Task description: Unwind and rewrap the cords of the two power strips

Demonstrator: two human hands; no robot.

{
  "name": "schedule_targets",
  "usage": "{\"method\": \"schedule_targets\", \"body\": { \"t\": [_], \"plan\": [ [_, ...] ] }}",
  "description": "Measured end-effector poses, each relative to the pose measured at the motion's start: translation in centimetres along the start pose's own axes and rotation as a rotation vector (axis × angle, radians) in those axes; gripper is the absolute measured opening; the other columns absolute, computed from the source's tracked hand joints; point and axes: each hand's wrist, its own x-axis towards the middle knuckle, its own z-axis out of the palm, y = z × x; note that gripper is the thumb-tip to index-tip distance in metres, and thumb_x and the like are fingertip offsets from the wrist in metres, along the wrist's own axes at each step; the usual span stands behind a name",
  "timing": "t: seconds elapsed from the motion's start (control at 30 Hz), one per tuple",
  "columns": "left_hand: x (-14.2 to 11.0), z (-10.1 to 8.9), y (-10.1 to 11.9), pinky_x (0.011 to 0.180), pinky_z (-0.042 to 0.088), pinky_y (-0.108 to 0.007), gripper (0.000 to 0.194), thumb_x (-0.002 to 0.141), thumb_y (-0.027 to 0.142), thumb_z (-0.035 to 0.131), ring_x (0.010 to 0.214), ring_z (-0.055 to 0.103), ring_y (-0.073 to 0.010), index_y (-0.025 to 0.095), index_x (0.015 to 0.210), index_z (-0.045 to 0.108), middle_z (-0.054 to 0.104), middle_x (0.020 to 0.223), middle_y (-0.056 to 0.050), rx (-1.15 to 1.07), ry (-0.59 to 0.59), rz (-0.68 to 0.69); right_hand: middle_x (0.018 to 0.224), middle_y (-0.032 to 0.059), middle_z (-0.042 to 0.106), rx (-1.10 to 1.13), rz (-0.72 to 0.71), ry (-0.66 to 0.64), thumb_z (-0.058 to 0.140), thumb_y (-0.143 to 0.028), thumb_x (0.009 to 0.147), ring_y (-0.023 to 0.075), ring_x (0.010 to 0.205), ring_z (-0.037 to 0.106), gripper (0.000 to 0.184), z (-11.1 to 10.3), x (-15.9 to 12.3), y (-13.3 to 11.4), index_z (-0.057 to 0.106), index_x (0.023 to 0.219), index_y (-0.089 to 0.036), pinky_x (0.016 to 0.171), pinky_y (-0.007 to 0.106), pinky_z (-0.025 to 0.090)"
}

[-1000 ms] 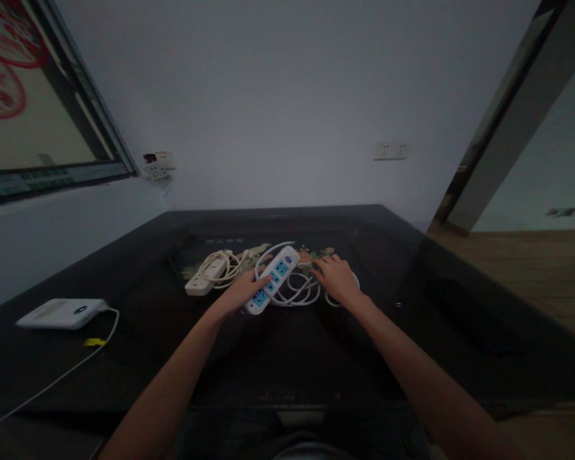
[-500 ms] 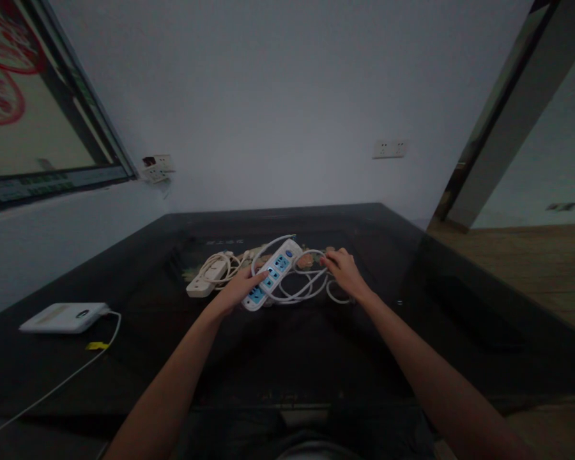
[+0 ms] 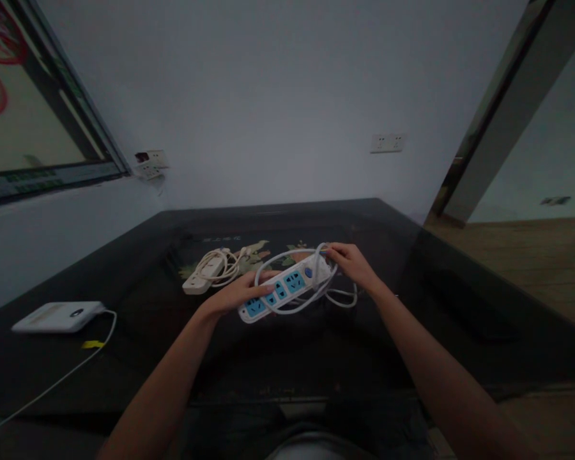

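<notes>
White plastic and blue socket faces are filling the middle of our view as we are holding a power strip [image 3: 282, 291] above a black tabletop [image 3: 287, 358]; our left hand [image 3: 242, 292] is clamping around its lower-left end, the thumb lying across the face near the blue outlets; our right hand [image 3: 345, 260] is pinching the pale cord [image 3: 288, 312] between closed fingertips, just beside the strip's far-right end. The strip is tilting upward to the right, its dark blue switch [image 3: 308, 272] sitting near the upper end; the cord is looping over and below the strip, with another loop curling out under our right hand.

To the left of our left hand, a second, cream-coloured extension block [image 3: 202, 280] is lying on the tabletop, its coiled lead [image 3: 227, 271] partly covering it; a flower print [image 3: 257, 255] is showing on the surface beyond. Farther left, a white flat device [image 3: 57, 317] is resting near the table's side, a thin cable [image 3: 57, 383] trailing from it past a yellow tag [image 3: 92, 344]; a long, dark object [image 3: 479, 313] is lying at right, too dim for us to identify. Beyond the table we are facing a pale wall [image 3: 268, 115] bearing a double socket [image 3: 387, 143].
</notes>
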Motion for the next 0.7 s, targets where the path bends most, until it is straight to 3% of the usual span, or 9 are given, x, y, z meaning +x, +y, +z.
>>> {"method": "schedule_targets", "body": {
  "t": [0.3,0.5,0.7],
  "plan": [
    [0.0,0.1,0.2,0.081,0.051,-0.031,0.052,0.079,0.036,0.067,0.098,0.064,-0.0246,0.022,0.129,0.058,0.068,0.115,-0.008,0.068,-0.061,0.07,0.06,-0.0003,0.057,0.106,0.026,-0.104,0.052,-0.038,0.081,0.0124,0.058,0.048,0.031,0.2,-0.3,-2.1,0.067,0.066,-0.016,0.055,0.024,0.033],
    [0.1,0.6,-0.3,0.075,0.052,-0.03,0.056,0.076,0.042,0.069,0.091,0.066,-0.0239,0.019,0.126,0.06,0.07,0.108,-0.01,-0.047,-0.083,0.071,0.073,0.0034,0.069,0.262,0.077,-0.254,0.061,-0.031,0.076,0.0167,0.07,0.06,0.02,-0.3,-0.6,-3.7,0.073,0.077,-0.016,0.063,0.026,0.044],
    [0.3,2.7,0.1,0.075,0.052,-0.033,0.06,0.076,0.048,0.068,0.085,0.066,-0.0232,0.016,0.126,0.057,0.069,0.104,-0.011,-0.085,-0.187,0.065,0.083,0.0041,0.072,0.302,0.054,-0.341,0.062,-0.038,0.076,0.019,0.078,0.066,0.025,1.7,-0.5,-3.0,0.075,0.084,-0.018,0.072,0.03,0.051]
  ]
}}
